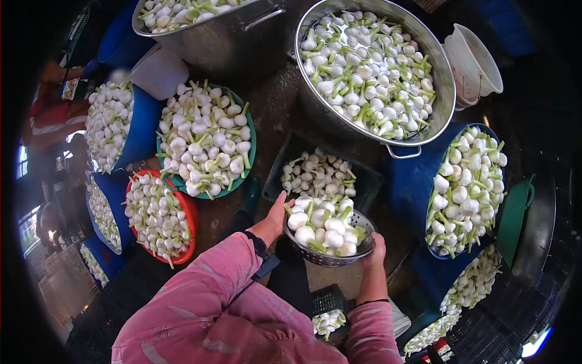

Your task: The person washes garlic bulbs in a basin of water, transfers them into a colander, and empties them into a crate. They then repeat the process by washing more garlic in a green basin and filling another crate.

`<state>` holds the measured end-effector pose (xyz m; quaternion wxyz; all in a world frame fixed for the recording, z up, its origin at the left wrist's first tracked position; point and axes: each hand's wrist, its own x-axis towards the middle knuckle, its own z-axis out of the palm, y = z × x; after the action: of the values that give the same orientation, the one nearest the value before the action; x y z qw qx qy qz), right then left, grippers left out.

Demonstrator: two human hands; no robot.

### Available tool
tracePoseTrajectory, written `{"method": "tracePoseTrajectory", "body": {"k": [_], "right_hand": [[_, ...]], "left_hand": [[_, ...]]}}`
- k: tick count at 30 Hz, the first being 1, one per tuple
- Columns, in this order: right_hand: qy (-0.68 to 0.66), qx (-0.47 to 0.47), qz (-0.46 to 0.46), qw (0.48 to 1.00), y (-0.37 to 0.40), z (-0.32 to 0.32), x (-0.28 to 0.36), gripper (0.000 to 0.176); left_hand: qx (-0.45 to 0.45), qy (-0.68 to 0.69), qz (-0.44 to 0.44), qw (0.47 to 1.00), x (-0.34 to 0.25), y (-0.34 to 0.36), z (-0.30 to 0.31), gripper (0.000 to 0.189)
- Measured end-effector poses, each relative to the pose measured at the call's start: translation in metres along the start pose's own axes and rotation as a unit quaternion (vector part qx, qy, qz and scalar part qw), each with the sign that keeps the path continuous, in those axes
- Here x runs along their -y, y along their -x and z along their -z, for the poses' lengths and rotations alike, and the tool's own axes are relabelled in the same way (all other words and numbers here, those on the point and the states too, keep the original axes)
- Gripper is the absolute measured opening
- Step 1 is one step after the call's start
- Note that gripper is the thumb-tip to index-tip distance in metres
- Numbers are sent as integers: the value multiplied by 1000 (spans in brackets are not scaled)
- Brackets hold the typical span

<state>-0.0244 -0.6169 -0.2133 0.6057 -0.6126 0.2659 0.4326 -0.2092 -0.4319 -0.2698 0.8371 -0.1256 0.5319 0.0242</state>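
Fingers (280,204) of left hand (273,219) and right hand (375,253) clasp a perforated colander (326,261) of garlic bulbs (327,229), lower right of frame centre — its long axis slants down rightward between them, neither nearer.

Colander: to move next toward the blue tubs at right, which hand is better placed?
Probably the right hand, gripping the colander nearer the blue tubs; the left hand grips the opposite side.

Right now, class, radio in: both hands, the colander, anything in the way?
Left hand, right hand: grip on colander, opposite sides. Colander heaped with garlic. Nothing visibly blocking.
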Motion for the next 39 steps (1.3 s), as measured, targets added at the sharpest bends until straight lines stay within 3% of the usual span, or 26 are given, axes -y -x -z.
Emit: {"method": "tracePoseTrajectory", "body": {"k": [1, 2, 3, 5, 6, 9, 10, 11, 13, 14, 15, 17, 19, 21, 23, 25, 28, 29, 30, 31, 32, 33, 35, 37, 39], "right_hand": [[1, -32, -26, 999, -25, 4, -8, 29], [-39, 11, -130, 991, -56, 12, -15, 37], [-9, -18, -169, 985, -86, 19, -24, 43], [92, -104, -205, 969, -94, -13, -22, 45], [99, -139, -181, 969, -96, -20, -29, 46], [80, -112, -264, 955, -112, 29, -57, 39], [44, -103, -297, 948, -97, 24, -58, 47], [11, -83, -321, 944, -87, 27, -60, 47], [-16, -54, -277, 959, -70, 38, -66, 44], [-48, -23, -262, 964, -79, 73, -80, 40], [-38, -30, -224, 974, -31, 20, -51, 35], [112, 15, -282, 953, 26, -32, -6, 41], [135, 102, -97, 981, 51, -53, 10, 44], [100, 120, -3, 988, 60, -85, 45, 46], [9, 106, 105, 989, 40, -113, 72, 39], [-27, 109, 147, 983, -13, -141, 94, 33], [-56, 107, 135, 983, -70, -180, 121, 33], [-68, 136, 139, 978, -105, -175, 126, 37], [-77, 185, 121, 972, -133, -191, 118, 42], [-63, 208, 60, 974, -118, -194, 114, 57], [9, 149, 86, 985, -91, -212, 102, 68], [69, 135, 95, 984, -67, -233, 56, 63], [172, 75, 180, 965, -44, -242, 10, 53], [277, 229, 192, 913, -54, -229, -78, 41], [313, 162, -35, 935, -33, -259, -135, 36]], "left_hand": [[-42, -12, 10, 999, -1, -16, 6, 66], [-17, -91, 35, 995, -6, -23, 12, 71], [10, -92, 66, 994, -10, -44, 28, 84], [-111, -131, 80, 982, -20, -39, 12, 89], [-117, -144, 92, 978, -21, -51, 26, 91], [-178, -165, 56, 968, -15, -47, 33, 76], [-154, -172, 30, 973, -1, -69, 57, 59], [-206, -178, 52, 961, 3, -60, 46, 48], [-204, -196, 18, 959, 9, -67, 66, 43], [-155, -175, -36, 972, 4, -53, 59, 40], [-103, -152, -88, 979, -1, -39, 53, 37], [4, -255, -362, 897, -12, -33, 61, 35], [102, -286, -421, 855, -55, 16, 25, 43], [82, -214, -493, 839, -77, 49, 6, 44], [-36, -295, -547, 782, -85, 81, -10, 44], [-93, -226, -438, 865, -93, 77, 21, 40], [-121, -341, -472, 804, -71, 80, 66, 34], [-115, -299, -432, 843, -63, 81, 80, 30], [-37, -270, -452, 849, -56, 73, 109, 29], [-155, -290, -425, 843, -47, 79, 112, 30], [-167, -223, -374, 884, -47, 93, 114, 26], [-205, -151, -289, 923, -57, 92, 125, 25], [-246, -96, -260, 929, -81, 80, 157, 30], [-283, -37, -300, 910, -110, 59, 194, 32], [-321, 29, -322, 890, -147, 41, 227, 34]]}}
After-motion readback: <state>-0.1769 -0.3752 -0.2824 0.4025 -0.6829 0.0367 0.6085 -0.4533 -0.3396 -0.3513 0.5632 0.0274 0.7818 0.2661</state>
